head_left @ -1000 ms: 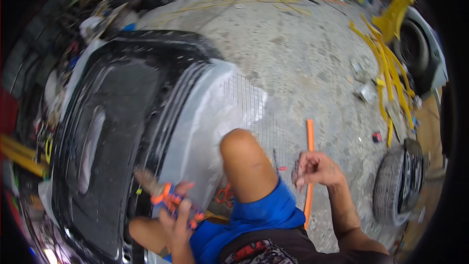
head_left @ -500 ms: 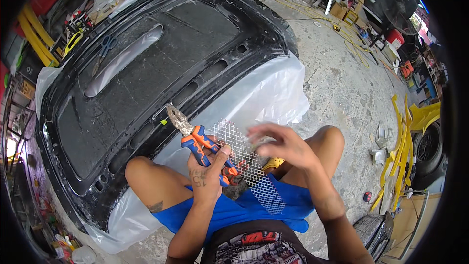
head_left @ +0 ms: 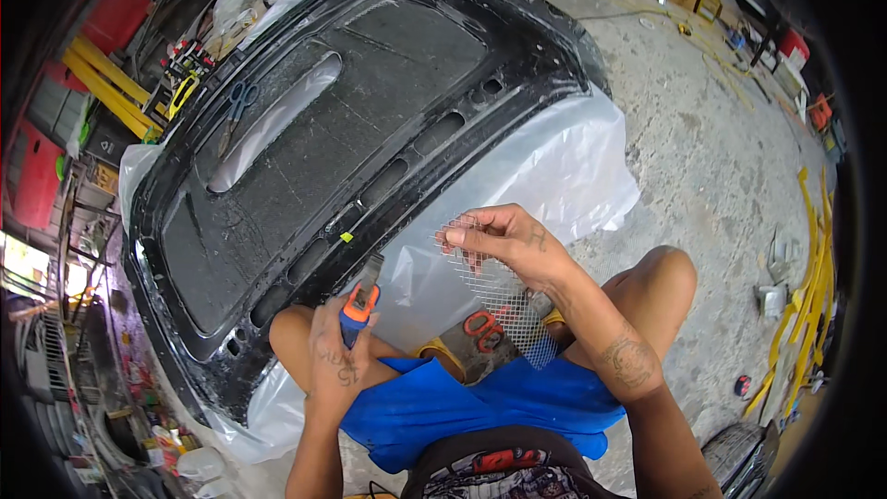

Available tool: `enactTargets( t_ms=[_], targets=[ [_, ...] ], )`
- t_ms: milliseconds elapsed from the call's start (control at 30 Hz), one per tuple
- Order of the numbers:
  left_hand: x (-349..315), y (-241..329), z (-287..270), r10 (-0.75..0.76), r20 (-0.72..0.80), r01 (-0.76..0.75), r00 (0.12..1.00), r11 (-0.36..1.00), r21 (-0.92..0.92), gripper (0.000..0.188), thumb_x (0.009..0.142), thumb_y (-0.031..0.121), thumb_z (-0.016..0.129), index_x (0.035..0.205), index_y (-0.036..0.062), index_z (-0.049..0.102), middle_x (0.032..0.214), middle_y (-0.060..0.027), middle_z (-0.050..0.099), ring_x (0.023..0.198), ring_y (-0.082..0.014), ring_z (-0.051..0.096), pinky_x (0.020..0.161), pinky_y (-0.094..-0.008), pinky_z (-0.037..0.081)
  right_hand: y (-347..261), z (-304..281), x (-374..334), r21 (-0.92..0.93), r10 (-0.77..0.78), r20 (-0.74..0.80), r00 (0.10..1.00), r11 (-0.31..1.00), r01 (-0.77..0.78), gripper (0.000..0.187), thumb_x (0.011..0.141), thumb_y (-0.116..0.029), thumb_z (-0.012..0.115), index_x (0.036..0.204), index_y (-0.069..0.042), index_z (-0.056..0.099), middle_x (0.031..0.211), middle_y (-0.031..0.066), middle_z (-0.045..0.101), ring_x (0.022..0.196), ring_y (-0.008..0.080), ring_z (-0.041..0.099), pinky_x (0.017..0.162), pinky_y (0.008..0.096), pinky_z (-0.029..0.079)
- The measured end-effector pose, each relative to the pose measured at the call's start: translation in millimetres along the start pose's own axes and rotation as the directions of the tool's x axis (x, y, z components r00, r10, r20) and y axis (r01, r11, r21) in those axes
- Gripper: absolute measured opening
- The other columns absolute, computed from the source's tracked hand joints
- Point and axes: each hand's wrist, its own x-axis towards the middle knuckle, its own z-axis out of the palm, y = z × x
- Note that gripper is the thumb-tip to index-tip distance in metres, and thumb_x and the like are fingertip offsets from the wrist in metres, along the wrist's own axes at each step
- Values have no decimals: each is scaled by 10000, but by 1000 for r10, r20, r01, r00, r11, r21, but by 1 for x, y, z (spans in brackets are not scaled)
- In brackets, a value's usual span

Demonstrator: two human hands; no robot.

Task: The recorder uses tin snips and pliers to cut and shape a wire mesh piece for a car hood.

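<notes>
My left hand (head_left: 334, 351) is closed around the blue-and-orange handles of a pair of pliers (head_left: 358, 308), whose metal jaws point away from me at the near edge of a large black moulded panel (head_left: 407, 60). To the right, my right hand (head_left: 513, 242) pinches the upper end of a strip of silvery wire mesh (head_left: 511, 310) between thumb and fingers. The strip hangs at a slant toward my lap, its lower end over my blue shorts. Orange-handled scissors (head_left: 483, 331) lie on the floor between my feet, partly seen.
Dark-handled scissors (head_left: 236, 111) rest on the panel beside its long slot. A small yellow-green piece (head_left: 346, 237) sits on its near edge. White plastic sheeting (head_left: 545, 180) lies under the panel. Yellow strips (head_left: 806, 305) are on the floor at right.
My left hand has moved left and down with the pliers, away from the mesh. My right hand, loose beside the mesh before, has taken hold of its upper end. The view has shifted.
</notes>
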Motion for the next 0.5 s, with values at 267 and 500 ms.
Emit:
enactTargets(
  t_ms=[267, 500],
  targets=[
    [27, 31, -11, 159, 123, -199, 980, 855, 479, 571, 721, -121, 577, 1281, -18, 546, 1152, -220, 570, 1027, -437, 519, 912, -484, 435, 7, -13, -9, -38, -14, -19, 1000, 999, 13, 287, 912, -277, 750, 1023, -12, 752, 885, 34, 723, 700, 64, 567, 607, 232, 491],
    [31, 40, -5, 148, 198, -228, 969, 846, 482, 584, 715, -108, 587, 1290, -11, 551, 1158, -213, 570, 1031, -427, 521, 923, -480, 441, 5, -18, -14, -67, -36, -24, 999, 997, 34, 274, 901, -270, 765, 1010, -19, 754, 866, 31, 729, 729, 62, 601, 618, 231, 493]
  ],
)
